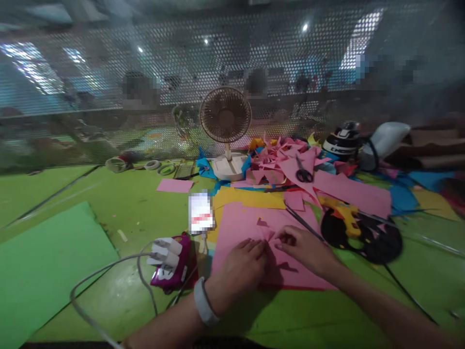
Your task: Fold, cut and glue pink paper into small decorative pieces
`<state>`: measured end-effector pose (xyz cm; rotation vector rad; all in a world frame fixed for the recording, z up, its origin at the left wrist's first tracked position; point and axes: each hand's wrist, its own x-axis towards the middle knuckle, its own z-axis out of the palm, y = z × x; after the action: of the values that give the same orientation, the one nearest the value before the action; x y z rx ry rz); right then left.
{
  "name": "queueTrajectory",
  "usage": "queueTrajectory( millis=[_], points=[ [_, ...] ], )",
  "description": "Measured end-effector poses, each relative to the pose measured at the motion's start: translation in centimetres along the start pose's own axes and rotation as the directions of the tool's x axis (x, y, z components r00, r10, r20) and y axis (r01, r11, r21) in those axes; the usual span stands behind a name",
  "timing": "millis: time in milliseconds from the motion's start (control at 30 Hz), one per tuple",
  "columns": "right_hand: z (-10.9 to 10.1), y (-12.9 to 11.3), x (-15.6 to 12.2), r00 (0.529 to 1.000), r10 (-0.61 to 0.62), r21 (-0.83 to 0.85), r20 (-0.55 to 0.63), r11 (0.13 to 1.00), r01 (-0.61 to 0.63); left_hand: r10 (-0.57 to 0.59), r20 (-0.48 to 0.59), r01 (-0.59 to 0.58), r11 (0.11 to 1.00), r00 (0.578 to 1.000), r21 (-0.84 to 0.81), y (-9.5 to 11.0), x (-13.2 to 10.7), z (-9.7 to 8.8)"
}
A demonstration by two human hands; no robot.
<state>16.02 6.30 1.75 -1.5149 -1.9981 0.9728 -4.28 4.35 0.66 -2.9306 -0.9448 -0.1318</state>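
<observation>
A small folded piece of pink paper (267, 234) stands up between my two hands, over a larger pink sheet (232, 228) on the green table. My right hand (307, 247) is closed, with thumb and fingers pinched at the piece's right side. From the left, my left hand (241, 264) rests on the sheet, its fingers bent together against the piece; its fingertips are partly hidden. A pale band is round the left wrist. Small pink scraps lie near the fingers. Yellow paper (250, 198) shows behind the sheet.
Behind are a fan (225, 116), a heap of pink cuttings (269, 165) and scissors (303, 173). A lit phone (201, 212) and a purple power strip (178, 271) with white plugs stand left. A yellow glue gun (347, 220) lies right. Green sheet (54, 266) lies far left.
</observation>
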Motion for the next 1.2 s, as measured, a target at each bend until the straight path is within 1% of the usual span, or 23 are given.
queueTrajectory(
  millis=[100,233,333,400,467,567,667,833,933,1067,1200],
  points=[
    [-0.1,0.2,0.0,0.998,-0.048,-0.031,-0.031,0.998,0.047,0.021,0.004,-0.021,1.0,1.0,-0.003,-0.3,0.0,0.3],
    [-0.2,0.3,0.0,0.991,-0.129,-0.07,-0.035,0.99,0.126,0.022,0.021,-0.022,1.0,1.0,-0.006,-0.5,0.2,0.2],
    [-0.2,0.4,0.0,0.976,-0.214,-0.132,-0.027,0.969,0.209,0.02,0.034,-0.02,1.0,0.999,-0.008,-0.4,0.4,-0.1],
    [-0.1,0.6,0.0,0.965,-0.262,-0.193,-0.017,0.948,0.254,0.013,0.025,-0.013,1.0,1.0,-0.012,-0.4,0.4,-0.3],
    [-0.1,0.7,-0.1,0.953,-0.302,-0.282,0.001,0.915,0.29,0.006,0.013,-0.005,1.0,1.0,-0.02,-0.4,0.5,-0.4],
    [-0.1,1.0,-0.1,0.931,-0.36,-0.418,0.056,0.838,0.349,0.001,0.02,0.0,0.999,1.0,-0.041,-0.4,0.5,-0.4],
    [-0.3,1.3,-0.1,0.895,-0.43,-0.494,0.119,0.756,0.43,-0.008,0.041,0.011,0.998,0.999,-0.061,-0.6,0.6,-0.3],
    [-0.5,1.8,-0.1,0.841,-0.509,-0.562,0.186,0.647,0.515,-0.013,0.091,0.018,0.998,0.996,-0.063,-0.7,0.6,-0.4],
    [-0.6,1.7,-0.1,0.815,-0.542,-0.584,0.206,0.6,0.547,-0.025,0.089,0.031,0.997,0.996,-0.074,-0.6,0.7,-0.4],
    [-0.6,1.5,-0.2,0.787,-0.574,-0.586,0.227,0.565,0.582,-0.034,0.06,0.039,0.995,0.998,-0.093,-0.6,0.7,-0.4],
    [-0.7,1.3,-0.3,0.783,-0.572,-0.592,0.245,0.551,0.588,-0.028,0.053,0.032,0.996,0.998,-0.085,-0.6,0.8,-0.4]
  ],
)
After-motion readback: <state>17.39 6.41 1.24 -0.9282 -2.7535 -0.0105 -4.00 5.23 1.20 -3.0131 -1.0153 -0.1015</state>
